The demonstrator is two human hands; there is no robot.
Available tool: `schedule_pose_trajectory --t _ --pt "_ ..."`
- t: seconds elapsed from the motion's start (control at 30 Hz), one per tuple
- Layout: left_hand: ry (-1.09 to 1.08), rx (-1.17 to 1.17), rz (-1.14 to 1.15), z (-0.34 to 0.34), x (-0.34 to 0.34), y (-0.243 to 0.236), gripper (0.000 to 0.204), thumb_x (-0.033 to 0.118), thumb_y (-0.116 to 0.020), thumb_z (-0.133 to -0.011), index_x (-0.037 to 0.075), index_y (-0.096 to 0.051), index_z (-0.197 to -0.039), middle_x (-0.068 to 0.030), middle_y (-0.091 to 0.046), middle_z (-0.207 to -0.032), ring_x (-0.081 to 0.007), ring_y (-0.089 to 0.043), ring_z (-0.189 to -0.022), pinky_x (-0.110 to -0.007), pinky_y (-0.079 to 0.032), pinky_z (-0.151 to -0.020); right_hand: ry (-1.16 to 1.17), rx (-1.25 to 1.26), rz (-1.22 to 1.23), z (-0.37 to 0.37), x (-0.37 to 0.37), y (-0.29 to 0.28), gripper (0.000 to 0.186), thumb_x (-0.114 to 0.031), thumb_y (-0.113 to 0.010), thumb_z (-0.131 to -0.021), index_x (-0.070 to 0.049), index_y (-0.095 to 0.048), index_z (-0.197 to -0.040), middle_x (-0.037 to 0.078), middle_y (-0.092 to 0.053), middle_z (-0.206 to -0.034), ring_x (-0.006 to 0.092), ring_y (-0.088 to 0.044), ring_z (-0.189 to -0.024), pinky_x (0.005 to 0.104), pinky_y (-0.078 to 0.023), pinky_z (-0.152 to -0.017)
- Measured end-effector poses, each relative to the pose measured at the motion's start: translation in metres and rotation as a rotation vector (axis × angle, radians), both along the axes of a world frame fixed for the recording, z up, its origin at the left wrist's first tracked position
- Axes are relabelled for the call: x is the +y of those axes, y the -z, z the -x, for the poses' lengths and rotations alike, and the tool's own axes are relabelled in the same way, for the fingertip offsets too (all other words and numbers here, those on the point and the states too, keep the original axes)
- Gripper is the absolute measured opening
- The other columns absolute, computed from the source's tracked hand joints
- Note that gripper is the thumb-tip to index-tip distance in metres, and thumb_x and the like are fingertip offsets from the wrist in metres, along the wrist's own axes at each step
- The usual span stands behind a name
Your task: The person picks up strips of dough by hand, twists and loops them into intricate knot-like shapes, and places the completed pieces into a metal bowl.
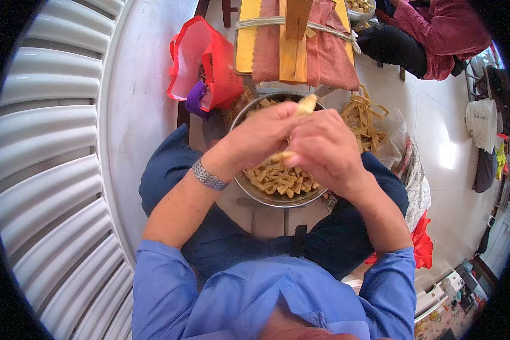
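Both hands meet over a round metal bowl [256,195] between my knees. Closed around a pale yellow strip [307,105], my left hand [264,131] wears a wristwatch [208,174] above it. My right hand [327,146] presses against the left and grips the same strip; a second yellow end pokes out below its fingers. Much of the strip is hidden by the fingers, and its kind does not show. Short yellowish-brown cut pieces [283,180] fill the bowl beneath.
Beyond the bowl is a yellow board [245,48] with pink cloth [328,56], rope and a wooden post [293,39]. A red bag [224,73] stands left, long tan strips [364,120] lie right. A white slatted bench [56,136] lines the left; another person [436,34] sits far right.
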State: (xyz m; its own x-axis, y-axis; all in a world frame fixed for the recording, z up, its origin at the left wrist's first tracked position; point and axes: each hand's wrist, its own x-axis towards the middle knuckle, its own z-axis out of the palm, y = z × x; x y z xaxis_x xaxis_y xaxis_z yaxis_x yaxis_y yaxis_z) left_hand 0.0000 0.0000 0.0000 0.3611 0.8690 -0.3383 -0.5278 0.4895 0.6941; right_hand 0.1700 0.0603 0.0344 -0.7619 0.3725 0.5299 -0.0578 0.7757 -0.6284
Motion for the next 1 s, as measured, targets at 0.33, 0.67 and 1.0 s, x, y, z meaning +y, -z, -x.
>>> schedule_pose_trajectory --t 0.33,0.67,1.0 --pt "0.232 0.641 -0.122 0.000 -0.011 -0.026 0.018 0.012 -0.049 -0.096 0.001 -0.059 -0.108 -0.0100 -0.065 -0.088 -0.0209 -0.067 -0.079 -0.033 -0.055 -0.070 0.408 -0.201 0.399 0.001 -0.001 0.015 0.015 -0.017 -0.068 -0.092 -0.003 -0.064 -0.094 0.016 -0.064 -0.085 0.0347 -0.063 -0.080 0.0396 -0.050 -0.072" --pt "-0.008 1.175 -0.576 0.013 -0.016 -0.018 0.024 0.001 -0.056 -0.087 0.001 -0.058 -0.110 -0.0188 -0.061 -0.107 -0.0365 -0.060 -0.104 -0.041 -0.048 -0.090 0.290 -0.424 0.948 -0.005 0.016 0.049 0.031 -0.031 -0.052 -0.105 -0.003 -0.062 -0.097 0.002 -0.060 -0.080 0.0115 -0.054 -0.070 0.0285 -0.046 -0.065" --pt "-0.023 1.013 -0.471 0.020 -0.011 -0.014 0.026 0.000 -0.058 -0.087 0.001 -0.061 -0.114 -0.0141 -0.063 -0.107 -0.0250 -0.063 -0.104 -0.034 -0.049 -0.091 0.176 -0.500 1.469 0.004 0.000 0.020 0.035 -0.039 -0.049 -0.105 -0.006 -0.062 -0.109 -0.005 -0.051 -0.072 0.0066 -0.049 -0.065 0.0229 -0.041 -0.056"
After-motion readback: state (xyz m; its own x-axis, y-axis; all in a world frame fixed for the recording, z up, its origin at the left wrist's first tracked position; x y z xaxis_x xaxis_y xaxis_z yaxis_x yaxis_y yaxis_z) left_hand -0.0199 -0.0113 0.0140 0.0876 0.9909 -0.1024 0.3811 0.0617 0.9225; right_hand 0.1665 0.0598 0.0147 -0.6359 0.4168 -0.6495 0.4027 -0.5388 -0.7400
